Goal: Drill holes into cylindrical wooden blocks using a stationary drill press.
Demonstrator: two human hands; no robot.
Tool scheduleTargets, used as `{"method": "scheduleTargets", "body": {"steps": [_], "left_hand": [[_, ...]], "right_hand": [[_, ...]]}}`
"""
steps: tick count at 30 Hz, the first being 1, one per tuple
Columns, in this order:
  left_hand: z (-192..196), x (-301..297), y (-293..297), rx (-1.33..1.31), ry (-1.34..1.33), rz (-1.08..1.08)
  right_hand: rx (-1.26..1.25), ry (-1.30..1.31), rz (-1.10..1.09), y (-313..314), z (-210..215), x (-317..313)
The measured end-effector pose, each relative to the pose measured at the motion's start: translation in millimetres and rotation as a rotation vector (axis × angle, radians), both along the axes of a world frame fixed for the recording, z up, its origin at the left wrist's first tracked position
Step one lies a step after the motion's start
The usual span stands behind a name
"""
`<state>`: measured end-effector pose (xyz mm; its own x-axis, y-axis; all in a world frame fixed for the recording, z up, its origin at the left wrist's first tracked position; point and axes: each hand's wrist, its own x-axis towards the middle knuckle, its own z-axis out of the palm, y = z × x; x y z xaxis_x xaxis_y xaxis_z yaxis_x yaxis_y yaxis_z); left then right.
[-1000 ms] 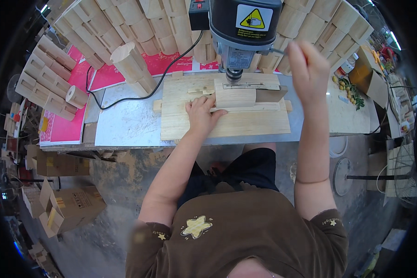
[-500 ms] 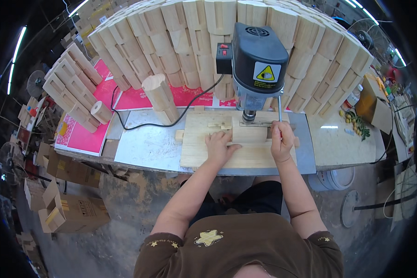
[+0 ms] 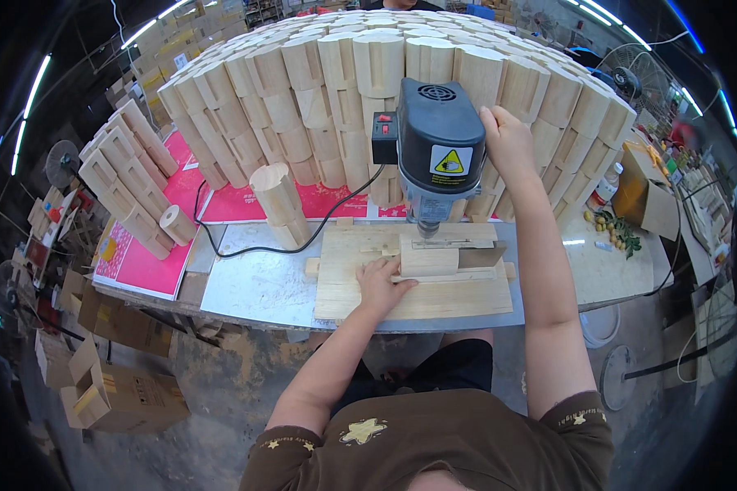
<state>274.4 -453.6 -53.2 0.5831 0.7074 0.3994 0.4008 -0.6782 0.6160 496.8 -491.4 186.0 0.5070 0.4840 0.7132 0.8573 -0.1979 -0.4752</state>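
Note:
A bench drill press (image 3: pixel 442 135) with a dark head stands over a pale wooden jig board (image 3: pixel 368 304). Under its chuck (image 3: pixel 428 230), a wooden block (image 3: pixel 430 260) lies on the board. My left hand (image 3: pixel 379 288) holds the block at its left end, fingertips against it and thumb stretched along the front strip. Beside the right end sits a flat greyish-brown plate (image 3: pixel 483 257). Raised at the right side of the drill head, my right hand (image 3: pixel 509 146) is closed; what lies within its fingers is hidden.
Stacked grooved wooden pieces (image 3: pixel 303 106) form a wall behind the drill. A lone upright stack (image 3: pixel 280 204) and a black cable (image 3: pixel 311 237) lie left of the jig. At the right are a carton (image 3: pixel 651 184) and small round fruits (image 3: pixel 608 222). Open cartons (image 3: pixel 131 385) stand on the floor.
My right hand has gone up and away from me, from the low end of the drill's lever to beside the head. The left hand stays at the block. The whole view has tilted upward.

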Motion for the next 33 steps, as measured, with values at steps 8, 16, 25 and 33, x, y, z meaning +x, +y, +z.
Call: {"method": "scheduleTargets", "body": {"steps": [8,16,25,33], "left_hand": [[11.0,8.1,-3.6,-0.233,-0.105,-0.032],[8.5,-41.5,11.8,-0.17,-0.262,-0.205],[86.6,-162.0,32.3,-0.762,-0.466,0.131],[105.0,-141.2,4.7,-0.987,-0.448,0.172]], "right_hand": [[0.038,0.375,0.429,-47.2,-57.7,0.7],[-0.567,0.192,0.496,-112.9,-151.4,-9.9],[-0.397,0.498,0.608,-148.2,-133.8,-28.1],[-0.227,0.546,0.687,-135.2,-138.4,-55.7]]}}
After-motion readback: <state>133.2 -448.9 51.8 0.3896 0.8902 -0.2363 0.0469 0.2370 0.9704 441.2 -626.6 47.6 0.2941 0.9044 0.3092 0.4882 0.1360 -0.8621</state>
